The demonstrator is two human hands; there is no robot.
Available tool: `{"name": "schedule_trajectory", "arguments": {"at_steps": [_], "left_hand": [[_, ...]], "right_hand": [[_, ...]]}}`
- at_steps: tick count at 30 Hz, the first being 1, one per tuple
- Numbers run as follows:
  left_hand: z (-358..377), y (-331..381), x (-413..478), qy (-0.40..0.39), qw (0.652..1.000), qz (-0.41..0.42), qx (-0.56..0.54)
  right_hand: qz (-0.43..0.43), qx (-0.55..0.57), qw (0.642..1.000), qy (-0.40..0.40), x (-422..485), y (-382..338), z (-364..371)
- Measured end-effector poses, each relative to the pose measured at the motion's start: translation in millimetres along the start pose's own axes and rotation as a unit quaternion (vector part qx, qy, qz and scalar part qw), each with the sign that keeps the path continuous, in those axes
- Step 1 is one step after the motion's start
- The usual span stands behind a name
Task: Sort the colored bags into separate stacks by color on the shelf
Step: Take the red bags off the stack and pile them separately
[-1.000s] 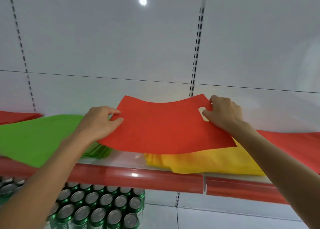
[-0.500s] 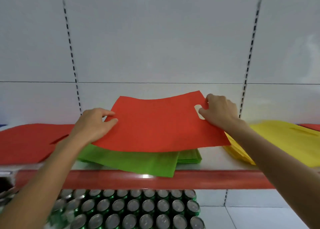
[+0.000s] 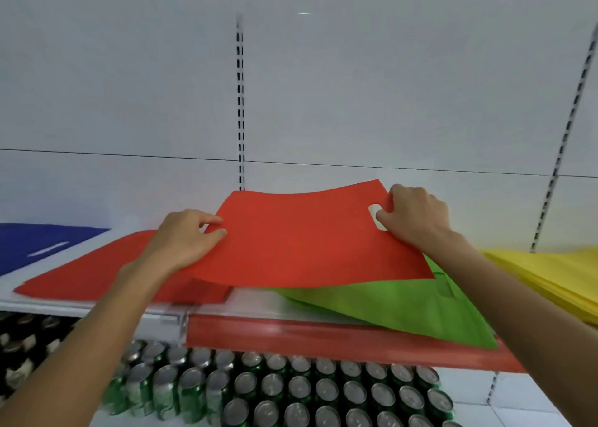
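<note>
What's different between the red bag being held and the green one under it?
The held red bag is up off the shelf, pinched by the left hand and right hand; the green bag lies on it. The held red bag is roughly level; the green bag's corner droops over the front edge. Both are flat with a cut-out handle.

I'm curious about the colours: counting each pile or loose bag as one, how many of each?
Red: 2, held red bag and red pile
Blue: 1, blue pile
Green: 1, green pile
Yellow: 1, yellow pile
Total: 5
</note>
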State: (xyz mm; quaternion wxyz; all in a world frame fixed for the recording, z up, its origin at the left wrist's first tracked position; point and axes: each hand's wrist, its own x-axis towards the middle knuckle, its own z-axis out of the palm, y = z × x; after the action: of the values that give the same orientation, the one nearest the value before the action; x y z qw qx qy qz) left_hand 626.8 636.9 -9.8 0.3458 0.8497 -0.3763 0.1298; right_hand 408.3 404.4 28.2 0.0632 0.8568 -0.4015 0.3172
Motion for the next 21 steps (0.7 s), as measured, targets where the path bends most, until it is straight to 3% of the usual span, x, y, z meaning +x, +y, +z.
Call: {"name": "schedule_trajectory", "arguments": {"at_steps": [11,21], "left_hand": [[-64,-110,25,0.014,1.000,0.007,0.004],[-101,-225,42,-0.065,0.998,-0.024,0.006]], "right_hand": [[-0.013,0.007,1.000,-0.013,-8,-133,22],[0.006,0.016,0.999,-0.050,-29,-241,70]]}}
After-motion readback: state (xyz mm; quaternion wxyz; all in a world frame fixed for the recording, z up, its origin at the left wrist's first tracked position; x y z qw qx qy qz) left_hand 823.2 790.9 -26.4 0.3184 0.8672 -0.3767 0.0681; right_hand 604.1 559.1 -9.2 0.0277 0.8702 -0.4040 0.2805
